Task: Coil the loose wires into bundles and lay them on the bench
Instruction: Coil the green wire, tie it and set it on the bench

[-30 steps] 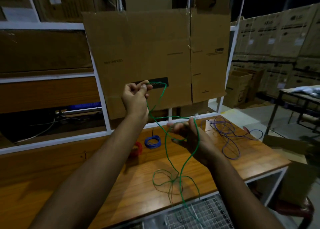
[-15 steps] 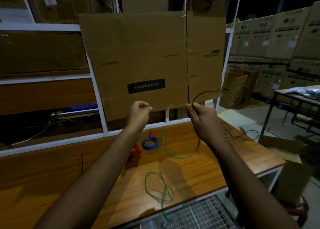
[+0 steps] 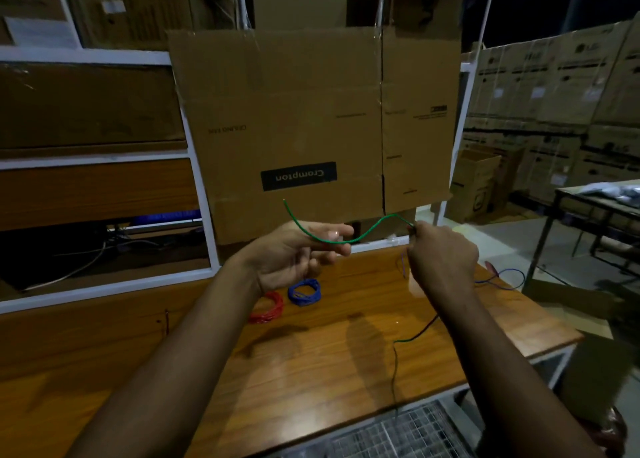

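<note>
Dim warehouse, wooden bench (image 3: 311, 371), white shelf frame (image 3: 201, 194), hanging cardboard sheet (image 3: 294, 111), stacked cartons (image 3: 554, 104)

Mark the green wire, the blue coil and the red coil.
green wire (image 3: 372, 230), head view, span between the hands.
blue coil (image 3: 304, 292), head view, ring's strands.
red coil (image 3: 272, 308), head view, visible right arc.

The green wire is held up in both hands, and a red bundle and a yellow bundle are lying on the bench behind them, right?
Nearly. The head view shows the green wire held up between the left hand and the right hand, and the red bundle does lie on the bench. But the bundle next to it is blue, not yellow: a blue bundle.
</note>
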Demonstrator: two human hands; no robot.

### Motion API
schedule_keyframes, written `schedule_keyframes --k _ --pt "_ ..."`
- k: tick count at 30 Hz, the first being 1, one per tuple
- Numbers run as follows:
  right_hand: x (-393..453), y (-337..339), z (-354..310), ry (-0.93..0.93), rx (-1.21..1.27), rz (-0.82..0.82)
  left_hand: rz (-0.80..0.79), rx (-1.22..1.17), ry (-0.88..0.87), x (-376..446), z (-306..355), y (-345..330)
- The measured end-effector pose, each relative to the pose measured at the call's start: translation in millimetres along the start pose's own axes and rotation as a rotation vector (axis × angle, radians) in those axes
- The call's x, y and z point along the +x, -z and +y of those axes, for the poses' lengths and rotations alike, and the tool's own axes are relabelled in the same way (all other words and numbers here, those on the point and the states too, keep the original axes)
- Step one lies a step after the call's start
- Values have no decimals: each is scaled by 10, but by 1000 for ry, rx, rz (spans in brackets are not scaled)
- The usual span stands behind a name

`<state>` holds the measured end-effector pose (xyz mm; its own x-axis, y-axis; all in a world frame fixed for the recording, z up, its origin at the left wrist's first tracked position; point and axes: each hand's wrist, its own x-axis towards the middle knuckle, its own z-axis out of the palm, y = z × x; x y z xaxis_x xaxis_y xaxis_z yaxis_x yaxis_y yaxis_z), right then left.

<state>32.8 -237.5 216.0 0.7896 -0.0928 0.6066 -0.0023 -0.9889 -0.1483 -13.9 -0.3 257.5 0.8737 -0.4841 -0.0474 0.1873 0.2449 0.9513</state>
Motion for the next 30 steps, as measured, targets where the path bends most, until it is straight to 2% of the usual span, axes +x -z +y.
schedule_keyframes --k 5,7,9,11,14,16,19,21,22,23,25,27,30 --pt "-2 -62 62 -10 -19 -15 -300 -191 -26 -47 -28 130" --pt "2 -79 50 -8 7 -17 -330 -194 -6 -51 -20 103" --pt "45 -104 59 -23 91 -4 -233 -133 -33 -63 -16 47" --pt "114 -102 71 -16 363 -100 -76 -24 -105 -77 -15 4" --pt "185 26 48 -5 1079 -505 104 -18 -149 -50 -11 -18" --pt "189 109 61 46 1375 -711 293 54 -177 -7 9 -6" --pt "200 163 129 196 1423 -813 510 428 -211 17 21 64" --pt "236 179 198 209 1478 -824 565 687 -166 5 16 163" --pt "259 181 230 197 1499 -813 543 764 -113 -15 20 198" --pt "282 167 262 178 1508 -797 490 755 -61 -36 32 215" --pt "305 106 310 139 1483 -774 323 473 -30 -56 55 242" --pt "285 26 344 112 1364 -769 155 48 -117 -29 95 250" --pt "153 -200 417 113 1297 -924 37 -248 -357 20 254 228"
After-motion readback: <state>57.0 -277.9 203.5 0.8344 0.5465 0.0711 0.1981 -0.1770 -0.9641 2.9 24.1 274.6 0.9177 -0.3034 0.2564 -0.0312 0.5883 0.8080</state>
